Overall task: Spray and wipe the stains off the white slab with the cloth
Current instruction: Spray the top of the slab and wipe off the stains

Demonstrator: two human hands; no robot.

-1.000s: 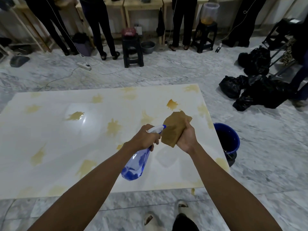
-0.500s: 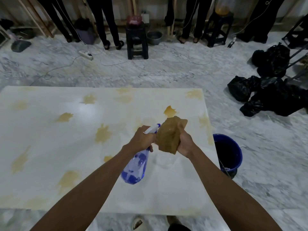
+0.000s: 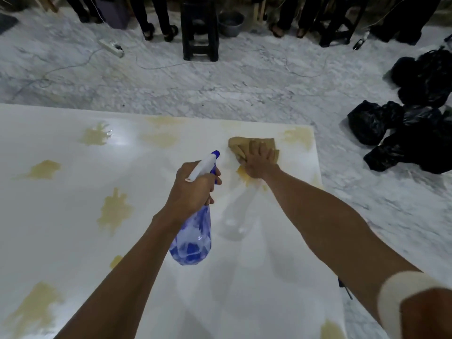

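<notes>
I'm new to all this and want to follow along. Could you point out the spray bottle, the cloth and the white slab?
spray bottle (image 3: 192, 241): head view, on its clear blue body.
cloth (image 3: 241, 143): head view, on its far left part.
white slab (image 3: 73, 216): head view, on a bare patch left of the arms.

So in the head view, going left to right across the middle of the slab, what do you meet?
Stain near the left edge → splat-shaped stain → left hand gripping the spray bottle → right hand pressing the cloth → black bags on the floor.
</notes>
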